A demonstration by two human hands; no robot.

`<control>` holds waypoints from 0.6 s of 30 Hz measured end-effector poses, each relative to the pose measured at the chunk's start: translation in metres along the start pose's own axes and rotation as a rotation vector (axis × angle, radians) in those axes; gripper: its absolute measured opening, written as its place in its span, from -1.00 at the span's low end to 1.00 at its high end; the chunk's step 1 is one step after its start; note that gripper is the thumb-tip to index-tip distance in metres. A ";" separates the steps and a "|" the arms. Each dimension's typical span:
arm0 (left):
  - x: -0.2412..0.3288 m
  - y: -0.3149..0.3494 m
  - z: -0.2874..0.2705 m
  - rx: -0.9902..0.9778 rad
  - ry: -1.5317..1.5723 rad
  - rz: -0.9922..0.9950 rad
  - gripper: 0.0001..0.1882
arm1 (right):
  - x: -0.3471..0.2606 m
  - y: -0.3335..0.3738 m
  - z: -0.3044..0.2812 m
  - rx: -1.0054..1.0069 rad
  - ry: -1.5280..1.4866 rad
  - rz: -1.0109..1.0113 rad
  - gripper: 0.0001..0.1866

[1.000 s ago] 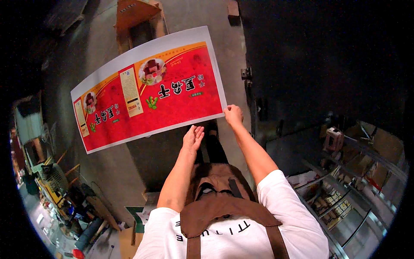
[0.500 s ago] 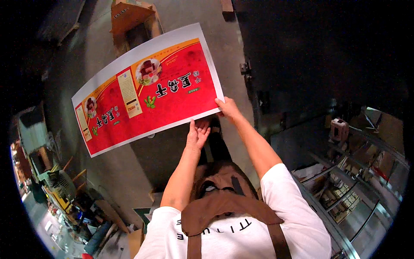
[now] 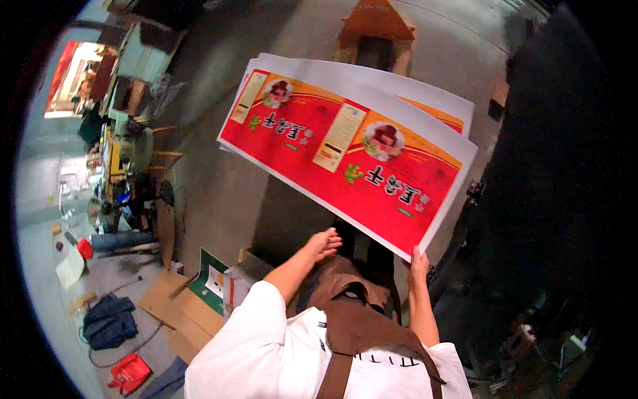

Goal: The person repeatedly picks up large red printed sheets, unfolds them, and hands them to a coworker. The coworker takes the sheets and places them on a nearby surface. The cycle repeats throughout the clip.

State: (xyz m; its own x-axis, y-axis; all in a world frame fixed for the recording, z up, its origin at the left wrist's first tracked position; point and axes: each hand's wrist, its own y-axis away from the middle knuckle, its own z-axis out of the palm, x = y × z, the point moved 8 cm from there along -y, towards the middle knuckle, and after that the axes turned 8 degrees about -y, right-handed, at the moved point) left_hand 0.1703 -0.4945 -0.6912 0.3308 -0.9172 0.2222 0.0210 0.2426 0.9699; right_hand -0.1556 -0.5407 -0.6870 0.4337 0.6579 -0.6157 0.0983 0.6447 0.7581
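Note:
A large printed sheet point(image 3: 299, 159), red with yellow bands and a white margin, spreads out ahead of me. More printed sheets point(image 3: 452, 116) of the same kind show from under its far right edge, at a slightly different angle. My right hand point(image 3: 418, 263) grips the near right corner of the top sheet, thumb on its face. My left hand point(image 3: 323, 245) is a little short of the sheet's near edge, touching nothing, its fingers stretched out. What the sheets rest on is hidden beneath them.
Beyond the sheets stands an orange-brown wooden piece point(image 3: 377, 33) on the grey floor. Cardboard point(image 3: 179, 306) and an open box point(image 3: 242, 282) lie at my near left. Farther left are dark cloth point(image 3: 109, 321), a red bag point(image 3: 129, 372) and a cluttered bench. Machinery sits in shadow at the right.
My view has turned left. The sheet now overlaps other sheets, its right side tilted nearer me. My left hand has come away from its edge; my right still holds the corner.

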 end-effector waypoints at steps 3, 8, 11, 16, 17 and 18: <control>0.058 -0.007 -0.137 0.342 -0.184 0.174 -0.66 | -0.003 0.000 -0.006 0.030 0.041 0.012 -0.66; 0.207 -0.007 -0.416 1.076 -0.607 0.669 -0.63 | -0.006 0.009 0.005 0.059 0.069 0.208 -0.62; 0.325 -0.003 -0.450 1.179 -0.794 0.653 -0.52 | -0.012 0.012 -0.003 0.178 0.106 0.247 -0.62; 0.409 -0.043 -0.494 0.975 -0.902 0.659 -0.33 | -0.024 0.020 0.024 0.213 -0.023 0.214 -0.57; 0.416 -0.048 -0.497 0.880 -0.876 0.627 -0.32 | -0.031 0.026 0.037 0.184 -0.006 0.227 -0.57; 0.421 -0.051 -0.500 0.811 -0.900 0.649 -0.35 | -0.038 0.032 0.044 0.232 0.009 0.209 -0.57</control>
State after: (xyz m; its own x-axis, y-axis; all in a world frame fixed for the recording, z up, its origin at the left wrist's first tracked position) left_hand 0.7799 -0.7351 -0.6972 -0.6568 -0.6734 0.3392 -0.5563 0.7365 0.3850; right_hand -0.1295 -0.5621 -0.6299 0.4578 0.7711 -0.4424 0.2102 0.3897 0.8966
